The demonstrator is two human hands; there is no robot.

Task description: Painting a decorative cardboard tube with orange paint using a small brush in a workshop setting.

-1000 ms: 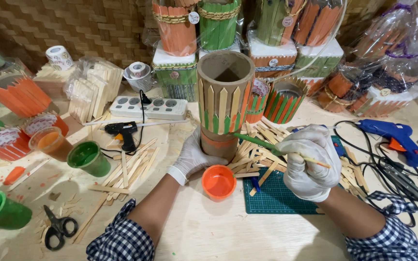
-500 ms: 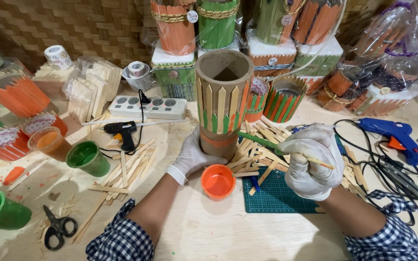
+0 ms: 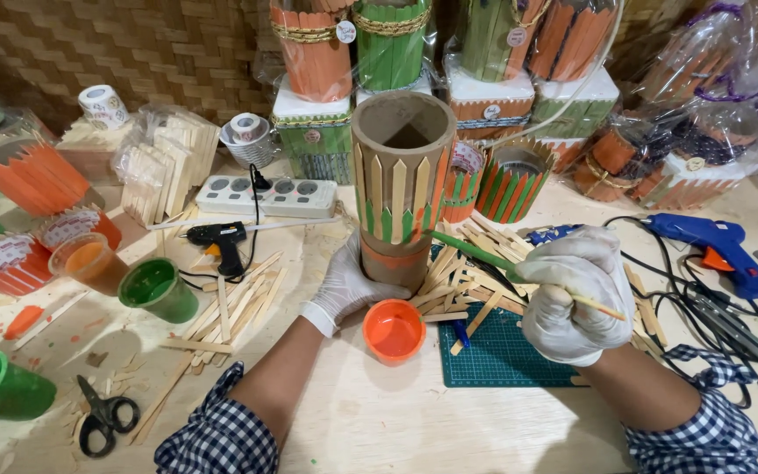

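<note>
The gloved right hand (image 3: 575, 294) was curled nearly shut, its fingers pinched round a thin paintbrush (image 3: 519, 265) whose green-coated tip reached left to touch the lower side of a tall cardboard tube (image 3: 401, 180). The gloved left hand (image 3: 353, 283) was partly open, fingers wrapped against the base of that tube, steadying it upright on the table (image 3: 396, 421). The tube stood near the middle of the table, its wall lined with pale pointed craft sticks painted green and orange at their lower ends, above an orange band. Just in front of it sat a small orange paint cup (image 3: 394, 330), beside the corner of a green cutting mat (image 3: 506, 355). Loose craft sticks (image 3: 462, 272) lay heaped behind the mat and under the brush. Further left were a green paint cup (image 3: 158, 290), an orange-filled cup (image 3: 89, 262), a black glue gun (image 3: 219, 239), a white power strip (image 3: 267, 197) and black scissors (image 3: 103, 420). To the right lay a blue glue gun (image 3: 712, 241) with tangled cables
</note>
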